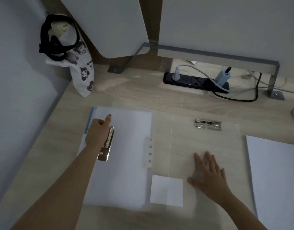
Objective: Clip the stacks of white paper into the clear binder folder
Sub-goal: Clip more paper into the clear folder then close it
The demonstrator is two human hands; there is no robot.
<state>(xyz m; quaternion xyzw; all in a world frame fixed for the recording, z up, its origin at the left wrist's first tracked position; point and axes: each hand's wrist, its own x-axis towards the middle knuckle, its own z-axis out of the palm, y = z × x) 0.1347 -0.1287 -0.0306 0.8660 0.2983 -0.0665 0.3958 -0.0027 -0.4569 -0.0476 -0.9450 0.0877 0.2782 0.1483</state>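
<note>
The clear binder folder (204,146) lies open mid-worktop (134,95). The left hand (97,131) grips the side clip (107,143) over one paper stack (124,155); the right hand (209,173) rests flat, fingers spread. Another stack (275,176) lies at the right edge.

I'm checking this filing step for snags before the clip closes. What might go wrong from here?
1. The left hand is at the metal clip on the left paper stack; a finger may get pinched, or the sheets may shift and get clamped crooked.
2. The right hand only presses flat on the clear folder, so it might slide on the desk.
3. The second paper stack lies outside the folder and the top clip holds nothing.
</note>
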